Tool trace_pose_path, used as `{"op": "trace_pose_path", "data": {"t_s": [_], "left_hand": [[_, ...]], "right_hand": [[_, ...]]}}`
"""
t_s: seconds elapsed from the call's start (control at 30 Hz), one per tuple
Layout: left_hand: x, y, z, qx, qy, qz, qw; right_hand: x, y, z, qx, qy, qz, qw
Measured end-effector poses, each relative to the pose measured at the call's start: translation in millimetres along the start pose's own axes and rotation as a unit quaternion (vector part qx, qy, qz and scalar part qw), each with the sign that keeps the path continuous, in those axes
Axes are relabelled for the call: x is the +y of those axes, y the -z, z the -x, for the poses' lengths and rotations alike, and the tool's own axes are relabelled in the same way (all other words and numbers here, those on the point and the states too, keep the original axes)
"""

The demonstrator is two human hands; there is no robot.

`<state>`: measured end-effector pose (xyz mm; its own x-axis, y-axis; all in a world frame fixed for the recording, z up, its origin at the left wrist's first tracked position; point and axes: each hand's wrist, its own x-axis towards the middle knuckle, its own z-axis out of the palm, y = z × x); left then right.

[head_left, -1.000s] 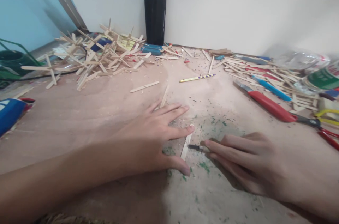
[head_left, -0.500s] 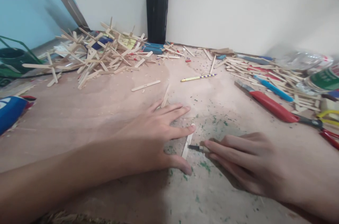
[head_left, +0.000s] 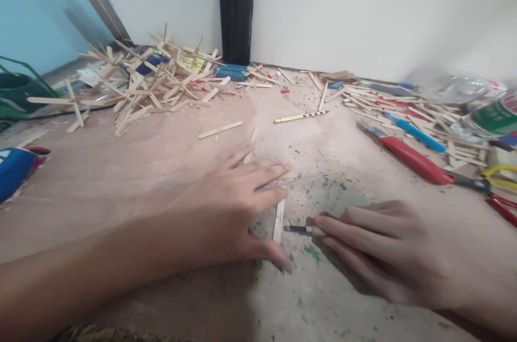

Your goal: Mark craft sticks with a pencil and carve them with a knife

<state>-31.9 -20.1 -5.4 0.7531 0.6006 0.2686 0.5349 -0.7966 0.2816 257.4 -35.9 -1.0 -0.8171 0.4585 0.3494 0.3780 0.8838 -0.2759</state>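
My left hand (head_left: 242,202) lies spread on the wooden work surface, fingers apart. Its index finger and thumb press down the two ends of a flat wooden craft stick (head_left: 278,221), whose middle shows between them with a small notch or mark. In my closed right hand (head_left: 383,245) is a small craft knife (head_left: 301,229); its thin blade points left. The blade tip is just right of the stick, with a slight gap. Most of the knife's handle is hidden by my fingers. Another stick (head_left: 250,151) lies partly behind my left fingertips.
Crossed stick pieces (head_left: 161,78) are piled at the back left. A black phone (head_left: 235,19) leans on the wall. A patterned pencil (head_left: 301,117), a loose stick (head_left: 220,130), a red-handled cutter (head_left: 416,159), a blue tool (head_left: 416,132) and a plastic bottle (head_left: 490,116) lie around.
The knife blade has come off the stick, leaving a gap. The stick has shifted slightly left and stands steeper, its far end now under my left index finger.
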Motion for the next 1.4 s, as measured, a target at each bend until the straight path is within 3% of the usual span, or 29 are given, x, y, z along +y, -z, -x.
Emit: {"op": "trace_pose_path", "data": {"t_s": [0.13,0.33,0.6,0.8,1.07,1.4], "left_hand": [[-5,6.0,1,0.055,-0.044,0.011,0.997],[-17,5.5,3,-0.04,-0.132,-0.029,0.99],[-11,2.2,3,-0.015,-0.104,-0.052,0.993],[-10,3.0,4,-0.01,-0.094,-0.042,0.995],[-8,4.8,4,-0.027,-0.089,-0.029,0.995],[-5,7.1,2,-0.027,-0.092,-0.005,0.995]], "right_hand": [[-1,1,-1,0.006,-0.006,-0.005,1.0],[0,1,-2,0.014,-0.009,0.01,1.0],[0,2,-3,0.062,-0.082,0.011,0.995],[-1,4,1,0.044,-0.086,-0.021,0.995],[-1,1,6,0.026,-0.076,-0.011,0.997],[0,-2,6,0.012,-0.014,0.096,0.995]]}}
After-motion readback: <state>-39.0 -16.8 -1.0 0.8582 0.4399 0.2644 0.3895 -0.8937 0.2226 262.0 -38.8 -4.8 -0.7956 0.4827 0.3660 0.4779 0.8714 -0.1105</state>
